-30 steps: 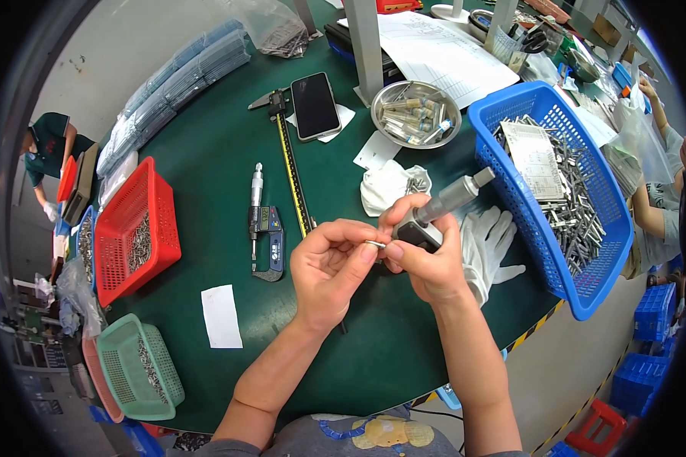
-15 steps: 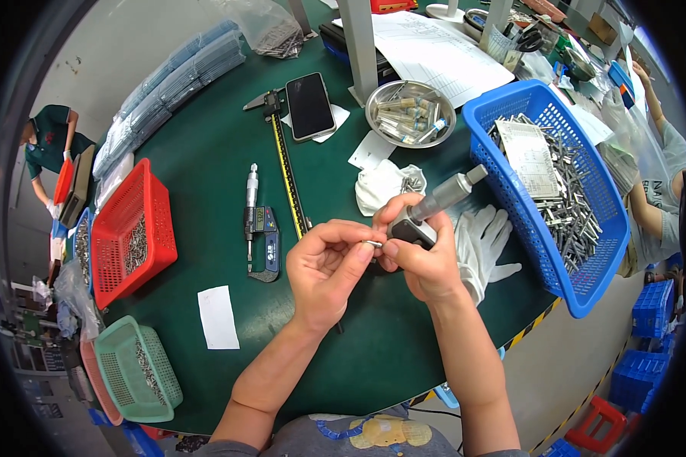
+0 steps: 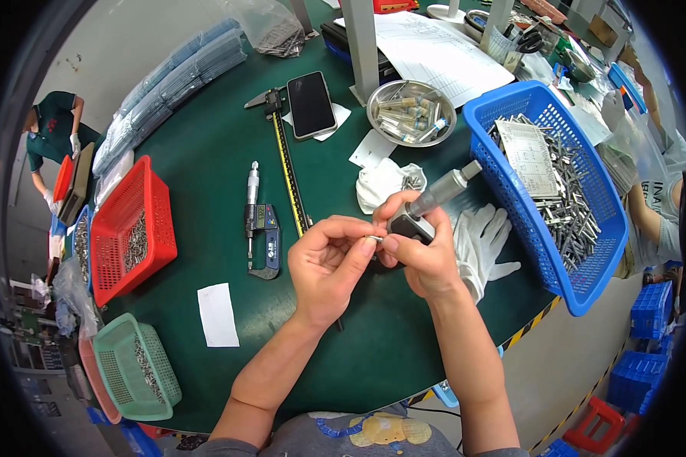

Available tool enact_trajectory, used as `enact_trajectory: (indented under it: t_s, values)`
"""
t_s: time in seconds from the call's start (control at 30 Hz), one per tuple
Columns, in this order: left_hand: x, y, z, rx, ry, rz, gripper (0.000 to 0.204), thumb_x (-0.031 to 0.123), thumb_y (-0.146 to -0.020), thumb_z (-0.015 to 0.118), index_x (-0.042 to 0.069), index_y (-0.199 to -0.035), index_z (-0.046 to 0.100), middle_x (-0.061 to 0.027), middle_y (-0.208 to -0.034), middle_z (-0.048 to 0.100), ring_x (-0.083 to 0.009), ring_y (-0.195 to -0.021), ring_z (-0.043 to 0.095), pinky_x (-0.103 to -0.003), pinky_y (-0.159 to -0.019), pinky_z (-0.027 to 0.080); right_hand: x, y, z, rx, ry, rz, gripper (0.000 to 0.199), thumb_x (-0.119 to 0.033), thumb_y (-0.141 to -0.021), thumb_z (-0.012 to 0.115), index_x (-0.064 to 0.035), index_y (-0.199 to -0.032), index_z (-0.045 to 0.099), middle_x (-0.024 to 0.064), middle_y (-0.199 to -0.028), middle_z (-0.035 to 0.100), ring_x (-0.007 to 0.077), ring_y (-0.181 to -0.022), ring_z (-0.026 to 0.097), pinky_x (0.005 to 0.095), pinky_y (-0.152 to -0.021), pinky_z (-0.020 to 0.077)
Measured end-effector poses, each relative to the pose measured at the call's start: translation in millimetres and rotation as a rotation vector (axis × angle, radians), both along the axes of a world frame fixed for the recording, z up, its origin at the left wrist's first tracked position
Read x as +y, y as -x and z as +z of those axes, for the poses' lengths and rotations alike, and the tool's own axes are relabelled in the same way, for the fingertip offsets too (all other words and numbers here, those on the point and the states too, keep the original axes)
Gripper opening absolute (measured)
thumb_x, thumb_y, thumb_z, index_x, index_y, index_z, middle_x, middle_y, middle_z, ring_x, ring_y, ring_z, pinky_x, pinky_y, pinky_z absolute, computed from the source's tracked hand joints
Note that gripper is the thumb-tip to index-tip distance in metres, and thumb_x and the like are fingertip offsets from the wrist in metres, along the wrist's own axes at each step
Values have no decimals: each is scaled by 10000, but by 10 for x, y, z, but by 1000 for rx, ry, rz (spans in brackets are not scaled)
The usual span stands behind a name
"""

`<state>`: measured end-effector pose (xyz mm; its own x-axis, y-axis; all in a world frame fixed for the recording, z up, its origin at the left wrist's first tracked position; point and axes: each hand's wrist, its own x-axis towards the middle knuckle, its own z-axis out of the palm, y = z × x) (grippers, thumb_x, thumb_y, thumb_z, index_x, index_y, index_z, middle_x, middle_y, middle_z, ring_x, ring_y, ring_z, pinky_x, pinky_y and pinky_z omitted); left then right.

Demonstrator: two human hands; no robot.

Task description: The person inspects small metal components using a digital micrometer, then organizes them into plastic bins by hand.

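A worker's bare hands meet over a green-topped workbench point(image 3: 270, 385), a small metal pin point(image 3: 373, 238) poised between them, above the bench and near its middle. The left hand point(image 3: 324, 266) pinches the pin between thumb and forefinger, while the right hand point(image 3: 432, 263) wraps a silver-barrelled micrometer point(image 3: 437, 192) against its palm, thumb tip reaching the pin's right end. Whether the instrument's measuring faces touch the pin cannot be told; the fingers hide them. By its look the pin is light, stiff and smooth, likely to roll or slip from a loose pinch but unlikely to break; the pads of thumb and forefinger, set near one end, appear its best hold, leaving the rest of its length exposed. The micrometer looks rigid and far heavier, a precision tool that a drop could harm, best carried by its dark frame with only a light touch on the barrel. Just beyond the hands lies a crumpled white cloth point(image 3: 375, 186); to the right, a white glove point(image 3: 482, 244) rests beside a blue perforated basket point(image 3: 503, 179) of metal pins point(image 3: 575, 228). At left, a second, digital micrometer point(image 3: 270, 247) lies near a long caliper point(image 3: 283, 160).
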<state>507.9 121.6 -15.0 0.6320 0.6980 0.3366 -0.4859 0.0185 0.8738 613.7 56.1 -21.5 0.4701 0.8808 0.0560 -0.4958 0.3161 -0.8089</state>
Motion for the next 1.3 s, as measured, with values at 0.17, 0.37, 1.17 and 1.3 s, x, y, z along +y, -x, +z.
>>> enact_trajectory:
  t_s: [0.17,0.37,1.17,1.3]
  values:
    - [9,2,-19,12,41,8,108,-42,-777,508,-52,-884,506,-129,-832,572,-141,-698,569,-248,-650,485,16,13,0,48,-16,1,297,-57,-604,632,-11,-854,480,82,-720,513,100,-534,465,200,-445,361]
    - [-3,-9,-2,23,114,12,105,-17,-778,521,-48,-877,504,-128,-823,573,-142,-686,571,-252,-645,483,8,-12,-18,20,17,30,274,-79,-621,657,-22,-852,520,30,-714,535,65,-559,485,179,-445,375]
    - [86,497,-128,388,287,-116,103,91,-775,556,12,-836,529,-46,-803,565,-76,-732,513,-202,-687,418,49,39,-107,578,6,333,553,-513,-826,240,-25,-865,498,106,-735,508,169,-397,396,269,-390,311]
    - [83,552,-155,393,275,-94,102,82,-770,561,4,-829,534,-42,-799,562,-77,-726,510,-201,-681,412,61,100,-146,571,29,335,522,-484,-834,241,-28,-869,493,106,-731,512,171,-396,401,266,-385,317]
